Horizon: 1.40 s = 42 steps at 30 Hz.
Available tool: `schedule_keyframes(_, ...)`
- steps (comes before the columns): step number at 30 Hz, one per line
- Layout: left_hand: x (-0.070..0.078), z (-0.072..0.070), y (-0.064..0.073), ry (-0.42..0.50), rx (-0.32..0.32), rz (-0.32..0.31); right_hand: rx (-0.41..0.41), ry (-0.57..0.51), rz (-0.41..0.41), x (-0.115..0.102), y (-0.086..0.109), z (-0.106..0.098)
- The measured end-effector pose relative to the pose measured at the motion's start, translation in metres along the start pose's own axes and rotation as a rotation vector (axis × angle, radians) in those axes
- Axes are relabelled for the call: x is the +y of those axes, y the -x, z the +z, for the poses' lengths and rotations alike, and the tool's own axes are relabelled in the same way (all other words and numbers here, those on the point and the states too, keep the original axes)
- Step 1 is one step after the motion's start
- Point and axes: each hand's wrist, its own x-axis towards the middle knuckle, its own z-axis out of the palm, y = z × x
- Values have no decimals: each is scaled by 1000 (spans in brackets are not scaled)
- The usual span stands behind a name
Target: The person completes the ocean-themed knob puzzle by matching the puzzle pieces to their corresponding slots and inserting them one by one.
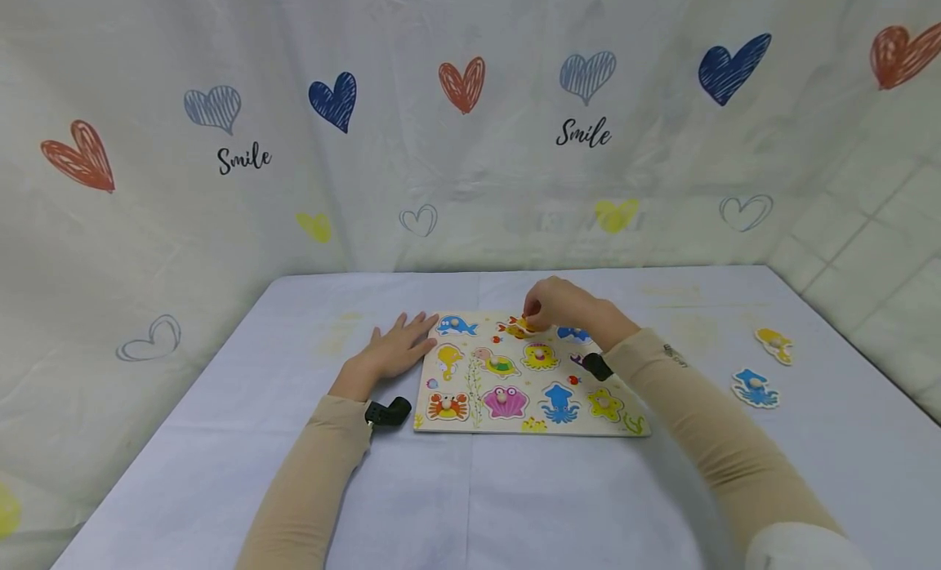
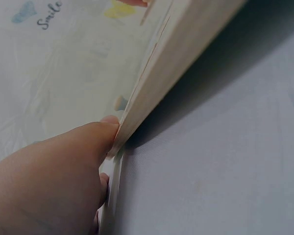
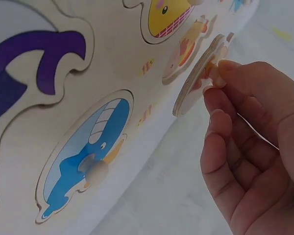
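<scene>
My right hand (image 1: pixel 551 302) pinches a small wooden puzzle piece (image 3: pixel 195 83) by its knob, between thumb and index finger. The piece is tilted, seen mostly edge-on in the right wrist view, close over an orange printed sea-animal spot (image 3: pixel 186 46) along the far side of the puzzle board (image 1: pixel 470 427). Spread and nearly straight, the fingers of my left hand (image 1: pixel 393 349) rest at the board's left edge. The left wrist view shows the left thumb (image 2: pixel 100 132) against that wooden edge. Beside the right hand lies a blue knobbed piece (image 3: pixel 88 156) in its recess.
Sea-animal pictures cover the board, among them a crab (image 1: pixel 447 407), a pink shell (image 1: pixel 506 402) and a whale (image 1: pixel 457 326). To its right, on the white tablecloth, lie a loose blue squid piece (image 1: pixel 755 389) and a yellow piece (image 1: pixel 774 346). A heart-printed curtain hangs behind.
</scene>
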Motion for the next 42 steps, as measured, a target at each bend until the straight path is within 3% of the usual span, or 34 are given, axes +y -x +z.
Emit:
schedule_keyframes(20, -1, 1, 0, -2, -1, 4, -3, 11, 8, -7, -15, 14)
schedule_keyframes(42, 1, -1, 1, 2, -1, 5, -15, 25, 4, -10, -18, 12)
